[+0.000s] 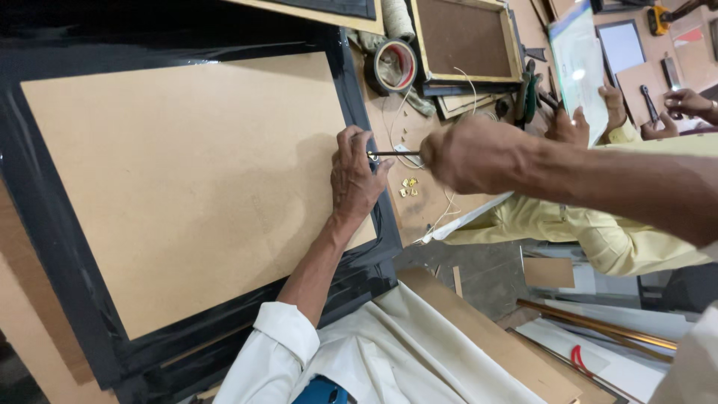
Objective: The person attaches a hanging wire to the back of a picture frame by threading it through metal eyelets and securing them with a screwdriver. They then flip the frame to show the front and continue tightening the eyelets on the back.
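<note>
A large black picture frame (359, 97) lies face down with a tan backing board (187, 187) in it. My left hand (357, 176) presses on the frame's right-hand rail, its fingertips pinched around the spot where a thin dark tool shaft (393, 153) ends. My right hand (470, 153), blurred, is closed on the handle of that tool, a screwdriver or awl, and the shaft points at the rail. Whatever sits under the tip is too small to tell.
Small brass fittings (407, 187) lie on the table beside my left hand, with loose white string (400, 112). A tape roll (393, 66) and a smaller gold-edged frame (464, 37) sit beyond. A co-worker in a yellow shirt (598, 232) holds a pale sheet (580, 63).
</note>
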